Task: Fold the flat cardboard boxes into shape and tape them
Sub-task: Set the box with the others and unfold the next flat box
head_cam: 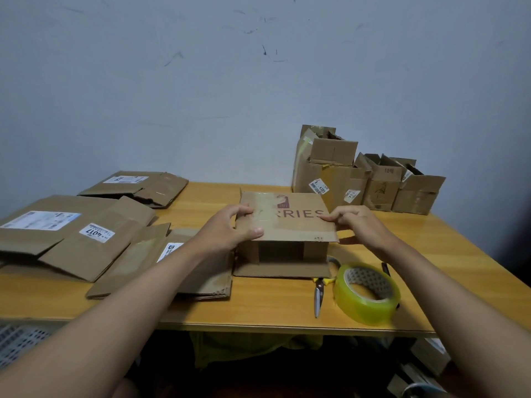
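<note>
The half-folded box (284, 234) stands in the middle of the counter (258, 308), with its near end open. The left hand (230, 228) grips its left top edge, and the right hand (355, 222) pinches its right top edge. Just right of the box lie the tape roll (367, 291) and scissors (319, 294). Left of the box lie flat boxes (80, 239). Behind the box, to the right, stand the folded boxes (365, 179).
</note>
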